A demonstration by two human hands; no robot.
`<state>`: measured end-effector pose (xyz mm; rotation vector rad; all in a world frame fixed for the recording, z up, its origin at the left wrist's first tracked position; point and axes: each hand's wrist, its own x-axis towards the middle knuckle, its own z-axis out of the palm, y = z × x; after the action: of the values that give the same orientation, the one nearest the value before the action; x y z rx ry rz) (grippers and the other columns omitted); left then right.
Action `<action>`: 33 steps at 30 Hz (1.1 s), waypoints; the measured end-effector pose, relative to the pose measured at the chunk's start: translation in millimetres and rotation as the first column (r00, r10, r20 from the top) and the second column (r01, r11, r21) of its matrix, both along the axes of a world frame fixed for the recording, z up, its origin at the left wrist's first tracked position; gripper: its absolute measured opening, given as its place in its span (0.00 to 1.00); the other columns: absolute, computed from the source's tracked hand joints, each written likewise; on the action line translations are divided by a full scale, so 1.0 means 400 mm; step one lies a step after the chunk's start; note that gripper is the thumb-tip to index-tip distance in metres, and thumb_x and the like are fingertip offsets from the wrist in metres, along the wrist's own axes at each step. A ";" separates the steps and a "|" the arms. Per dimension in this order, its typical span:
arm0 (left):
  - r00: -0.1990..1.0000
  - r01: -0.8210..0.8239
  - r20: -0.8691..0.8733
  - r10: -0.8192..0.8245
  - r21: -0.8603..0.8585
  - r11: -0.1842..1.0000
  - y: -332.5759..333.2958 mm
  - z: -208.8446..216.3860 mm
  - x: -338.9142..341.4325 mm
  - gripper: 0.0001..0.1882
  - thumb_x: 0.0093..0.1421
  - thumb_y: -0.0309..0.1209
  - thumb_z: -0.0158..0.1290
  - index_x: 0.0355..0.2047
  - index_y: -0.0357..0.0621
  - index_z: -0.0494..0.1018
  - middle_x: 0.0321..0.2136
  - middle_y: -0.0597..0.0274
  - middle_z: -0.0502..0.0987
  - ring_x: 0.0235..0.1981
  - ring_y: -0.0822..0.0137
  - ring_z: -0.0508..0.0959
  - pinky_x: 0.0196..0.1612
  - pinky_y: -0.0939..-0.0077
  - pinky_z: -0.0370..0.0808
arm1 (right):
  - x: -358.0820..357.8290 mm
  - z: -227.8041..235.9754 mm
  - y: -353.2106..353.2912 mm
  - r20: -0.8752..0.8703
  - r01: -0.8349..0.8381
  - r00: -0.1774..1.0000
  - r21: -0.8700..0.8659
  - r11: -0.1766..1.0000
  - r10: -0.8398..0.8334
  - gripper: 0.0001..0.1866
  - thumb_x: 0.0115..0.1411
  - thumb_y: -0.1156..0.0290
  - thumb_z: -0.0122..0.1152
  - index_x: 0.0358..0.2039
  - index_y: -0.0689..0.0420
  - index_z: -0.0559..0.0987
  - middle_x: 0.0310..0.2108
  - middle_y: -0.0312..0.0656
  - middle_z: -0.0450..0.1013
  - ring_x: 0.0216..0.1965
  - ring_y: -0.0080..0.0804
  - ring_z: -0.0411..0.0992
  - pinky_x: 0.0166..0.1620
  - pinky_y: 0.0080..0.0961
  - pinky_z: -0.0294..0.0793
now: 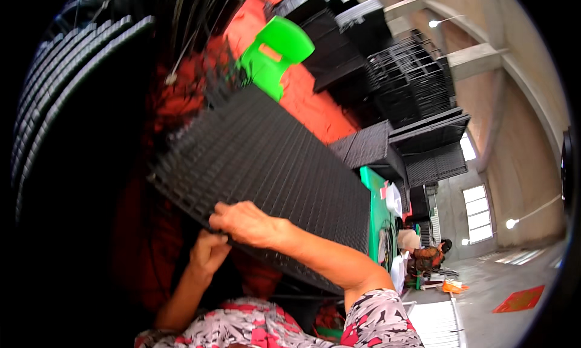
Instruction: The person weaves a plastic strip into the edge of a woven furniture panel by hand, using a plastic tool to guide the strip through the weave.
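A large black woven wicker panel (260, 160) slants across the middle, its near edge toward me. At that edge my right hand (248, 224) is closed, fingers curled over the rim from above. Just below and left of it, my left hand (209, 254) is closed too, its fingertips pressed together against the underside of the same edge. Whatever thin piece may be between the left fingers is too small to make out. The panel hides the tips of some fingers.
A bright green plastic chair (275, 51) stands beyond the panel on red ground. Black wicker pieces (369, 148) and stacked dark frames (411, 75) fill the far side. At right are a green table (376, 209), a seated person (428, 257) and a red mat (520, 299).
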<state>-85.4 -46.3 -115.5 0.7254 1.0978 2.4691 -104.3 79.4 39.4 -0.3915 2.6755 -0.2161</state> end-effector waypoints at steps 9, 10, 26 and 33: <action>0.463 0.340 0.662 -0.589 0.481 0.808 0.028 -0.036 -0.008 0.22 0.45 0.12 0.51 0.43 0.40 0.72 0.41 0.60 0.76 0.44 0.63 0.76 0.46 0.69 0.74 | -0.023 -0.039 0.008 -0.030 -0.115 0.993 0.003 0.993 0.115 0.07 0.47 0.72 0.57 0.23 0.62 0.70 0.24 0.52 0.68 0.22 0.50 0.72 0.20 0.40 0.67; 0.472 0.320 0.658 -0.587 0.493 0.809 0.027 -0.026 -0.010 0.22 0.46 0.12 0.51 0.43 0.40 0.72 0.40 0.60 0.76 0.43 0.63 0.77 0.45 0.69 0.75 | -0.017 -0.029 -0.013 -0.047 -0.119 0.991 0.069 0.990 0.123 0.08 0.47 0.72 0.57 0.22 0.63 0.70 0.24 0.52 0.67 0.22 0.50 0.72 0.19 0.41 0.66; 0.877 -0.359 -0.440 0.191 -0.338 0.870 0.015 0.060 -0.065 0.06 0.52 0.20 0.57 0.31 0.34 0.73 0.29 0.63 0.73 0.31 0.71 0.72 0.36 0.80 0.69 | 0.131 -0.110 -0.080 -0.801 0.310 0.530 -0.124 0.943 -0.280 0.05 0.47 0.71 0.57 0.24 0.57 0.72 0.25 0.38 0.67 0.30 0.29 0.71 0.29 0.25 0.71; 0.905 -0.380 -0.380 0.193 -0.514 0.769 0.038 0.084 -0.077 0.03 0.57 0.20 0.54 0.30 0.34 0.77 0.28 0.66 0.74 0.21 0.78 0.67 0.23 0.86 0.64 | 0.317 -0.101 -0.071 -0.792 0.426 0.381 -0.308 0.851 -0.477 0.11 0.48 0.70 0.59 0.33 0.57 0.74 0.34 0.39 0.67 0.41 0.34 0.67 0.44 0.36 0.64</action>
<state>-116.1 -31.0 -81.9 0.7942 2.1048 2.0704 22.4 51.0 -0.8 0.4046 3.7494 -0.3173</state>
